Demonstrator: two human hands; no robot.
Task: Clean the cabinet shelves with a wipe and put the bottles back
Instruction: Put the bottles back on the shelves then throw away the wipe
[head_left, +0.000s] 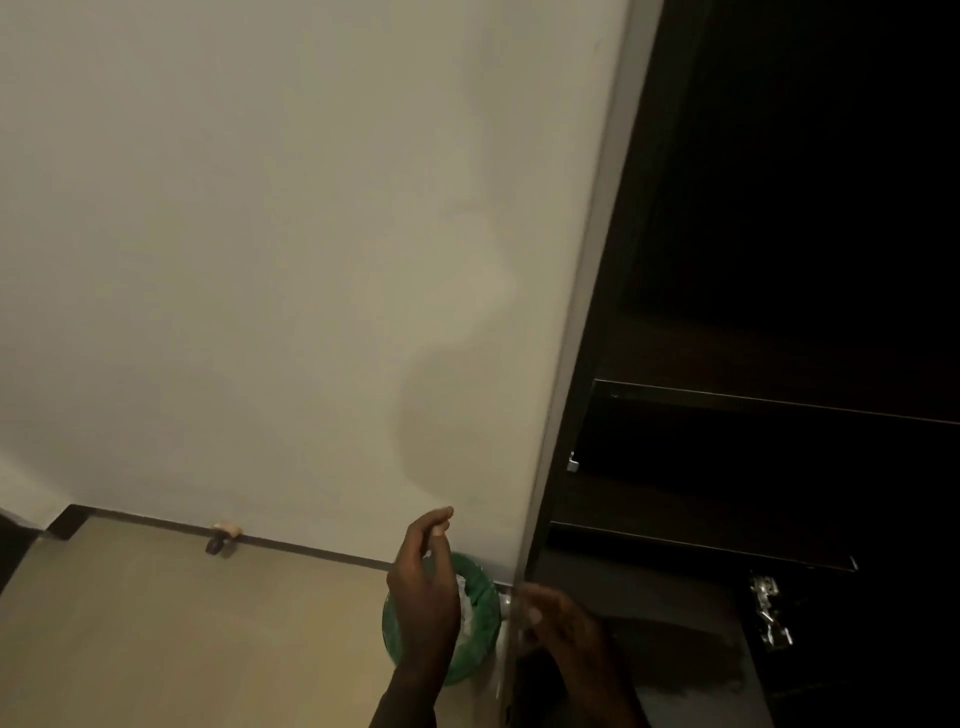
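Beside the dark cabinet (753, 467), the left hand (423, 587) hangs loose over a green bin (480, 587); the right hand's (563, 623) grip is unclear. No wipe or bottles visible; a wipe would likely feel light, limp.

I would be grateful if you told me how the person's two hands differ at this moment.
The left hand is raised in front of the wall, above the green bin, and shows sharply; the right hand sits lower, by the cabinet's edge, and is blurred. The left hand's fingertips are bunched together, while how the right hand's fingers lie cannot be told. Neither plainly holds anything.
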